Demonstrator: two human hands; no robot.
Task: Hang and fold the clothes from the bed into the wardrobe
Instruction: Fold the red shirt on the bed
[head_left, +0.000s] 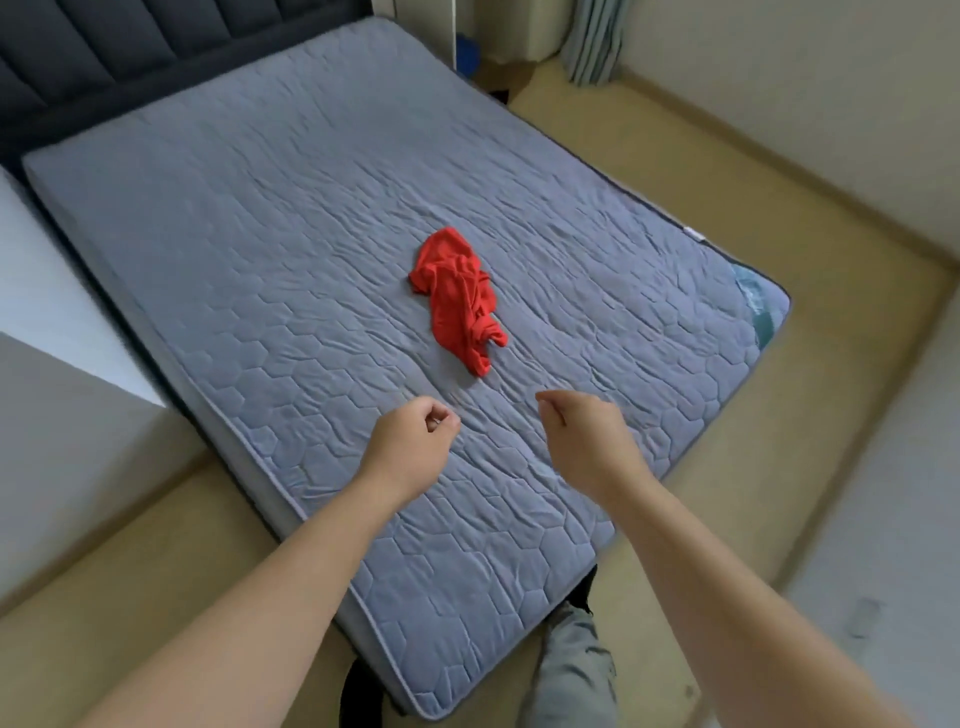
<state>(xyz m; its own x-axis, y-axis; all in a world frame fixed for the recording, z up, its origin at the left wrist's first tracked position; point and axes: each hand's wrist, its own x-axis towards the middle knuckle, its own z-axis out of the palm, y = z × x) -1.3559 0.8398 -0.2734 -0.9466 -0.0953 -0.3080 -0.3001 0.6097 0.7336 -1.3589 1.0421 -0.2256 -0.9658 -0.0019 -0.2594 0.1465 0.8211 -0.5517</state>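
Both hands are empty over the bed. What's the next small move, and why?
Probably reach the right hand forward and pinch the near end of the crumpled red garment. It is the only clothing visible on the mattress and lies just beyond both hands. The left hand also holds nothing, so it could help lift it.

Bare mattress (311, 234) open between left hand (410, 441), right hand (587, 436) and red garment (457, 296); headboard (104, 67) well beyond.
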